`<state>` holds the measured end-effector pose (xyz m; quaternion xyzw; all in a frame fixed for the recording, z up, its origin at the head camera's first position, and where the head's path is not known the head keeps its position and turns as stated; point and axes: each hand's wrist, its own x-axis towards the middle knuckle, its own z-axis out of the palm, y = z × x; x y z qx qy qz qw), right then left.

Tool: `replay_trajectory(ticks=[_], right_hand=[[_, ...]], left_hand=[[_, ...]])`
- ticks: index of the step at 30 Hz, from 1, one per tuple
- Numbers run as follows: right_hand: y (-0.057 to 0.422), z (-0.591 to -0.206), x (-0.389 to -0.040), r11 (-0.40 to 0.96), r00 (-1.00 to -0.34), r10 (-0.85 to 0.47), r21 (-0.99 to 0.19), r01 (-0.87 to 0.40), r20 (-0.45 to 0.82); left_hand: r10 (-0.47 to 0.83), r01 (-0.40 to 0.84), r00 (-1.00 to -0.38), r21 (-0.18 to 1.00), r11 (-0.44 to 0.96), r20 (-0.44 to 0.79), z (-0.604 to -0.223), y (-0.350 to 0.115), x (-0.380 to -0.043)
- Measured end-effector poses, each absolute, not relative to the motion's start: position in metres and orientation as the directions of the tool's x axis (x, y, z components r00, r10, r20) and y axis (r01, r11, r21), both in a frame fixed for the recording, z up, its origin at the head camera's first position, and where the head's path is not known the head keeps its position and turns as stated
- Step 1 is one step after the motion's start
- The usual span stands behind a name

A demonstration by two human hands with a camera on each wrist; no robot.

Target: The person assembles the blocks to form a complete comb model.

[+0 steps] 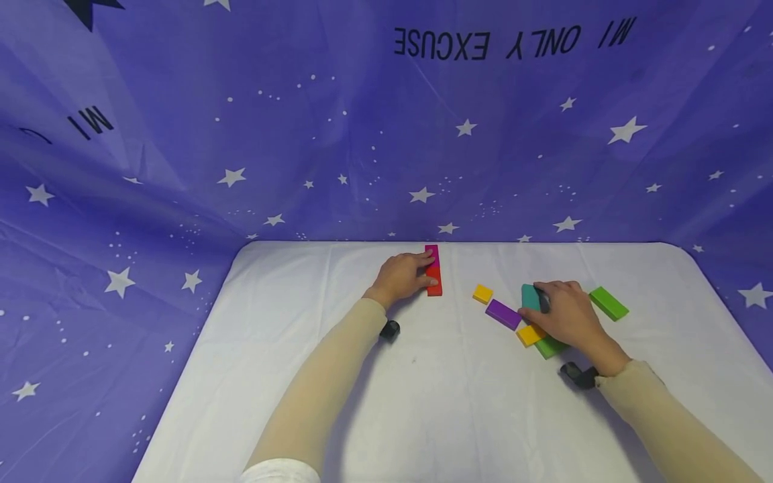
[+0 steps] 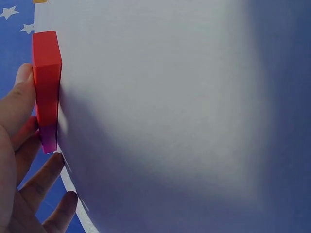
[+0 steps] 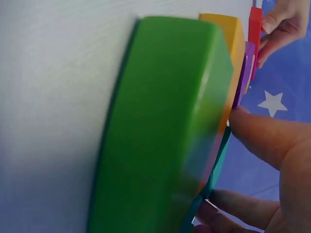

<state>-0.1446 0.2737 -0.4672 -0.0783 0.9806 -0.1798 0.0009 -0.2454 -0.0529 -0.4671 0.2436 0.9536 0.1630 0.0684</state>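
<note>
My left hand (image 1: 401,276) rests on two flat toy blocks that lie end to end near the table's far edge. Its thumb touches the red block (image 2: 47,87), and its fingers reach over the magenta block (image 2: 48,140). To the right, my right hand (image 1: 568,312) pinches a teal block (image 1: 530,297) between thumb and fingers. Close to that thumb are a purple block (image 1: 503,314) and a yellow block (image 1: 530,335). Partly under the wrist sits a green block (image 1: 551,347), which looms large in the right wrist view.
A small yellow block (image 1: 482,294) lies beyond the purple one. Another green block (image 1: 608,303) is right of my right hand. The white-covered table (image 1: 417,402) meets a purple star-print cloth (image 1: 362,134) behind. Dark wrist cameras sit under both wrists.
</note>
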Motion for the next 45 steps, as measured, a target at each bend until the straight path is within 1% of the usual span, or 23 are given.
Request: replay_trajectory(ticks=[5,13,19,26,40,45], right_hand=[[0.274,-0.469,-0.147,0.921,-0.987,-0.162,-0.357,-0.156,0.014],[0.280,-0.466,-0.153,0.907,-0.985,-0.155,-0.406,-0.110,-0.080],[0.283,-0.465,-0.154,0.887,-0.989,-0.122,-0.457,-0.069,-0.089],[0.276,-0.459,-0.151,0.873,-0.996,-0.084,-0.485,-0.054,-0.039],[0.250,-0.445,-0.141,0.822,-0.990,-0.131,-0.551,-0.140,0.057],[0.239,-0.443,-0.139,0.823,-0.987,-0.145,-0.545,-0.160,0.070]], left_hand=[[0.483,0.436,-0.874,0.365,0.823,-0.046,-0.469,-0.053,-0.245],[0.475,0.422,-0.879,0.398,0.815,-0.041,-0.471,-0.052,-0.244],[0.470,0.417,-0.882,0.401,0.815,-0.038,-0.470,-0.053,-0.244],[0.464,0.410,-0.885,0.419,0.810,-0.031,-0.472,-0.054,-0.244],[0.454,0.397,-0.890,0.426,0.813,-0.036,-0.470,-0.052,-0.241],[0.451,0.398,-0.892,0.416,0.818,-0.032,-0.470,-0.053,-0.242]])
